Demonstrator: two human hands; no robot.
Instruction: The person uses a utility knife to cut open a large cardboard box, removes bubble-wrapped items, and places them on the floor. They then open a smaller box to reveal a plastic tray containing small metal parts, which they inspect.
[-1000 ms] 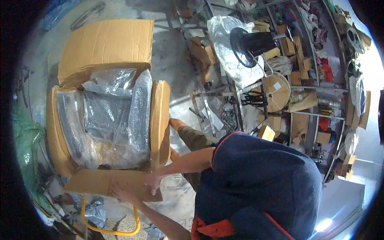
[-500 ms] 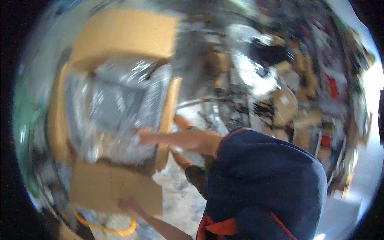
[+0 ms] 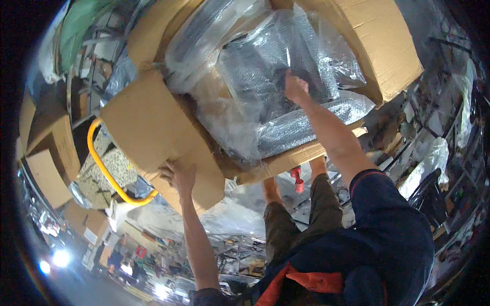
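Observation:
A large open cardboard box (image 3: 286, 166) stands before me, holding a dark, flat-faced item in clear bubble wrap (image 3: 293, 127). My right hand (image 3: 297, 89) reaches over the near wall to the middle of the wrapped item. Its fingers are drawn together on the plastic, with the forefinger foremost; the fingertips are hard to make out. On the left, my left hand (image 3: 179, 177) rests on a folded-out flap (image 3: 148, 122), fingers spread over the cardboard. The bottom of the box is hidden under the wrapping.
A yellow tubular handle (image 3: 104, 171) curves out beside the left flap. Other cardboard boxes (image 3: 53, 143) stand farther left. A red object (image 3: 297, 179) lies on the floor by my legs. Metal racks and clear plastic sheeting (image 3: 426, 168) are at the right.
The view has turned and come closer, so the box now appears higher and more central. My right hand has moved from the wrapping's edge to its middle. My left hand stays on the flap.

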